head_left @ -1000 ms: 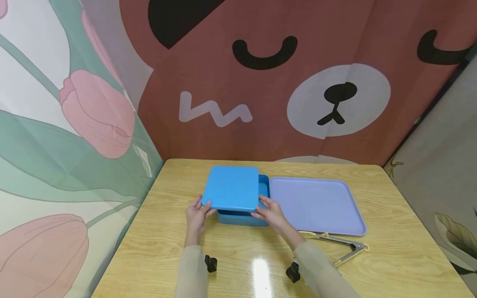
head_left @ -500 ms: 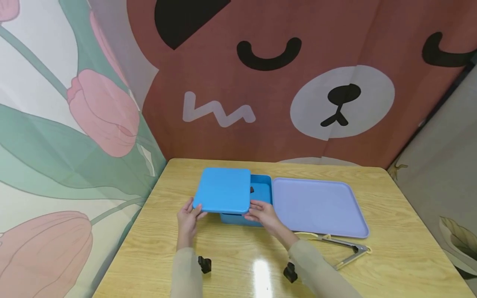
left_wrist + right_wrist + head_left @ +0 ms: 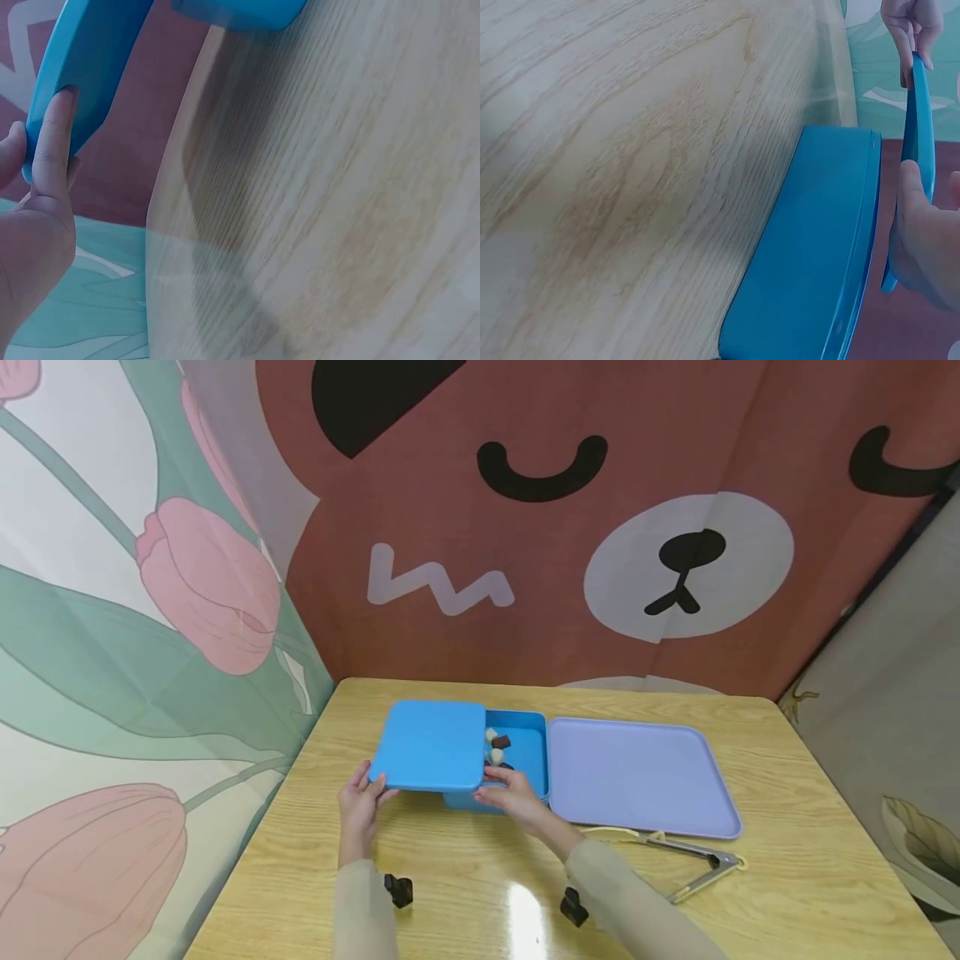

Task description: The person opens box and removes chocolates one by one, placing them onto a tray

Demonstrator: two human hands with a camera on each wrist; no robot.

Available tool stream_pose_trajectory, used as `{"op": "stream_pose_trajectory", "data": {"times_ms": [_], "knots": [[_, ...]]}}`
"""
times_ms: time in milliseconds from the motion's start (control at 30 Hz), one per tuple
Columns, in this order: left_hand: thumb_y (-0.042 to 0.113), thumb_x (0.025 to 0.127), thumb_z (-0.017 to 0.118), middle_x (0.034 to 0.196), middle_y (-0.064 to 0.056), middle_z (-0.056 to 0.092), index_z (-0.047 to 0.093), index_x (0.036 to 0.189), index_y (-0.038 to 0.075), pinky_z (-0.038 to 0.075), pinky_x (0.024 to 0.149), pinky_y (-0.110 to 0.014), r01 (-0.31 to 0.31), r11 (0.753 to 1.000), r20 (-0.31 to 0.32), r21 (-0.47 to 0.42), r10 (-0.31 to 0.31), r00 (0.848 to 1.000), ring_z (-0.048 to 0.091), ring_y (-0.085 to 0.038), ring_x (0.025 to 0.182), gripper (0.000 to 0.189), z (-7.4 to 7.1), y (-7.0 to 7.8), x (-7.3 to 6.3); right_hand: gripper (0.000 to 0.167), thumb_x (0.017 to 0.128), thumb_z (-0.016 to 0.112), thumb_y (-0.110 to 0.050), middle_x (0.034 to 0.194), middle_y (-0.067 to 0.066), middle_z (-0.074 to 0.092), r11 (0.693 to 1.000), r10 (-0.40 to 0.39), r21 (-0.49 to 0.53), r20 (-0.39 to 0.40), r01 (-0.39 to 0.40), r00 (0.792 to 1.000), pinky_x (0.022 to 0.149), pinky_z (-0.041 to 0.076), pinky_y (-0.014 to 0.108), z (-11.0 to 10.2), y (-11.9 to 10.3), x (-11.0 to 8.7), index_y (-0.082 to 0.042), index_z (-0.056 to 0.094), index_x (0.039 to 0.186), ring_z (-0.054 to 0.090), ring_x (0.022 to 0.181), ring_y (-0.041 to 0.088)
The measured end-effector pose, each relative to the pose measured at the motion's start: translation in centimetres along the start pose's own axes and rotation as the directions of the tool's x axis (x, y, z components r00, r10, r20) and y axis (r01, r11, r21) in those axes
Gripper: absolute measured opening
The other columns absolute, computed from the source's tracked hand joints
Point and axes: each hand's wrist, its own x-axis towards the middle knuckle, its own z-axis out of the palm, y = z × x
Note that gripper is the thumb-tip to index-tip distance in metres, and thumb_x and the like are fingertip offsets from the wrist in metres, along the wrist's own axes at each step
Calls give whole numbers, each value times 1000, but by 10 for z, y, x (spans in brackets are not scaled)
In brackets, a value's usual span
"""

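Your left hand [image 3: 360,802] pinches the near left corner of the blue lid [image 3: 431,747], thumb on one face and fingers on the other, while your right hand [image 3: 513,797] clamps thumb and fingers on its near right corner. The lid sits raised above the blue box [image 3: 467,802], offset to the left and overhanging its left side; the right wrist view shows a gap between lid and rim. The uncovered right part of the box shows its inside, with brown pieces [image 3: 501,742] and whitish pieces [image 3: 497,757] near the lid's edge. The box rests on the wood-grain table [image 3: 465,893], just beside the lilac tray [image 3: 645,777] on its right. Spread metal tongs [image 3: 686,848] with pale yellow parts lie by the tray's near edge. The markings you face are pictorial: the backdrop [image 3: 420,660] bears a sleepy bear with a pale zigzag on its cheek, and tulips adorn the left side.
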Motion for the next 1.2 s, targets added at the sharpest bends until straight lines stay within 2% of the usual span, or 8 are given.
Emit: {"op": "stream_pose_trajectory", "data": {"times_ms": [133, 267, 500, 633, 800, 1000, 1067, 1200], "knots": [[-7, 91, 41, 143, -20, 20, 15, 140, -5, 48, 77, -31, 9, 1000, -9, 4, -9, 1000, 60, -4, 86, 56, -4, 4, 2, 47, 87, 49, 7, 121, 33, 41, 999, 0, -51, 11, 0, 1000, 86, 44, 40, 4, -3, 2, 19, 30, 129, 57, 97, 32], [-8, 91, 42, 143, -21, 20, 15, 140, -5, 48, 78, -32, 9, 1000, -30, 7, -9, 999, 60, -4, 84, 56, -8, 8, 5, 47, 88, 50, 6, 119, 33, 44, 997, -2, -72, 35, 5, 999, 87, 42, 43, 10, -10, 1, 19, 30, 129, 57, 99, 32], [-9, 91, 41, 142, -22, 20, 14, 140, -6, 51, 67, -22, -8, 1000, -51, -3, 8, 999, 61, -4, 79, 56, -13, 15, 8, 47, 90, 47, 4, 110, 36, 51, 996, 17, -85, 91, -9, 996, 90, 36, 51, 23, -27, -5, 19, 27, 130, 59, 96, 31], [-9, 91, 40, 142, -22, 19, 13, 140, -6, 51, 65, -21, -9, 1000, -58, 2, 9, 998, 61, -4, 77, 56, -18, 18, 10, 48, 90, 46, 4, 121, 35, 44, 993, 18, -116, 132, -2, 991, 92, 36, 49, 26, -25, -2, 19, 25, 131, 51, 106, 37], [-7, 92, 40, 142, -22, 21, 14, 141, -5, 50, 69, -22, -5, 999, -62, 34, 7, 998, 61, -4, 77, 56, -25, 22, 12, 50, 90, 50, 1, 131, 33, 34, 990, 5, -139, 148, 16, 989, 89, 42, 38, 28, -12, 9, 17, 27, 131, 49, 110, 34], [-4, 93, 39, 143, -22, 19, 10, 141, -4, 50, 70, -22, -11, 997, -63, 70, 15, 998, 59, -1, 79, 56, -31, 26, 15, 54, 90, 55, -9, 132, 29, 35, 980, 27, -197, 134, 0, 991, 89, 42, 36, 37, -7, 15, 15, 31, 132, 48, 112, 33], [-4, 93, 38, 144, -20, 16, 7, 142, -3, 50, 71, -21, -6, 997, -61, 76, 10, 998, 58, 0, 80, 58, -34, 27, 15, 53, 91, 53, -8, 133, 30, 34, 980, 33, -201, 133, -6, 991, 90, 42, 36, 43, -14, 12, 15, 30, 132, 47, 113, 34], [-1, 94, 38, 145, -17, 14, 6, 143, 0, 49, 73, -20, 15, 995, -58, 96, -9, 998, 57, -3, 87, 58, -38, 29, 16, 52, 91, 52, -8, 135, 28, 30, 978, 36, -207, 137, -7, 990, 90, 41, 36, 48, -11, 14, 13, 29, 133, 46, 114, 34]]}}
